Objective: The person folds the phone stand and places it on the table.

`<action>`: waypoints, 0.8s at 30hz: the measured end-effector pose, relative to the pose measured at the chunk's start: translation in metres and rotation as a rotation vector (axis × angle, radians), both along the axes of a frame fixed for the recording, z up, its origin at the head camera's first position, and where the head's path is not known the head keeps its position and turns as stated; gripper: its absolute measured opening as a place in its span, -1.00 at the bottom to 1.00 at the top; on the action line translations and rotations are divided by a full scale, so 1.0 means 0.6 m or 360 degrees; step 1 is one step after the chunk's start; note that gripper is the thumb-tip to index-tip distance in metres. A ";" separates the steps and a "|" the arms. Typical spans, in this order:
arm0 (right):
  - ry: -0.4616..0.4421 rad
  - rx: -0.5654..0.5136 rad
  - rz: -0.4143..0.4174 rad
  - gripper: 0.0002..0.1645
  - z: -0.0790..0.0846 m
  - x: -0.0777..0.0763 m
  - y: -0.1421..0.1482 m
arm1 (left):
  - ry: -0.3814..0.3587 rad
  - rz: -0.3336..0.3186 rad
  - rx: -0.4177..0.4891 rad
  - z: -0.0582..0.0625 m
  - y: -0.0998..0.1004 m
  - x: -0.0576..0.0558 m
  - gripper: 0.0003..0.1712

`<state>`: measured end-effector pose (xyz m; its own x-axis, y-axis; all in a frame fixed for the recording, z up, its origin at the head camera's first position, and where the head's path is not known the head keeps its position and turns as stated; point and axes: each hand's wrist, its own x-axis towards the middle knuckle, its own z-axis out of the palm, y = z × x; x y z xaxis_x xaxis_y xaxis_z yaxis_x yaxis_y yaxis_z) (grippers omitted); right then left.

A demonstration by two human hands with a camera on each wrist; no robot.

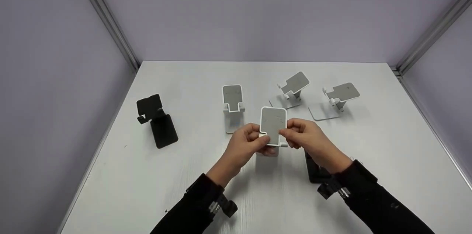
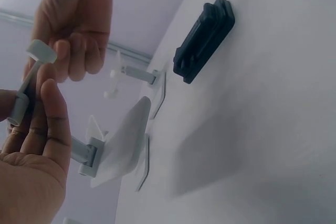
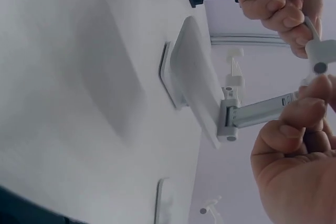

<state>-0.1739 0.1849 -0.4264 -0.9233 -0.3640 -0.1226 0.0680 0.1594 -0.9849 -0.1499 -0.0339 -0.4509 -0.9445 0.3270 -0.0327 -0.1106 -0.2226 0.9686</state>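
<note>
A white phone stand with a grey pad [image 1: 273, 119] is held up between both hands, its base plate [image 3: 194, 72] hanging off the table above a shadow. My left hand [image 1: 243, 145] grips the lower left of the cradle, thumb on the front and fingers behind it. On the other side, my right hand [image 1: 309, 140] pinches the cradle's right edge between thumb and curled fingers. The stand's arm [image 3: 265, 111] is unfolded between cradle and base, as the right wrist view shows. In the head view the cradle and left fingers hide most of the base.
Behind the hands stands another white phone stand [image 1: 232, 95]; two more, a middle one [image 1: 296, 82] and a right one [image 1: 343, 92], are farther right. An unfolded black stand [image 1: 164, 131] is at left. A folded black stand [image 2: 205, 40] lies beneath the right forearm.
</note>
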 end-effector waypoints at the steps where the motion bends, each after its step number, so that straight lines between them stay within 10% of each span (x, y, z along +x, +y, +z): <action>1: -0.0010 -0.0026 -0.0001 -0.75 -0.001 0.000 0.000 | 0.0002 -0.0004 -0.0001 0.000 0.000 0.000 -0.72; 13: -0.0122 -0.0242 0.0024 -0.82 -0.003 0.000 0.002 | 0.0043 -0.0054 0.0004 -0.006 -0.014 0.005 -0.63; 24: -0.0137 -0.0337 0.0046 -0.81 0.000 0.007 0.000 | -0.0129 0.0370 -0.0369 -0.053 -0.021 -0.004 -0.67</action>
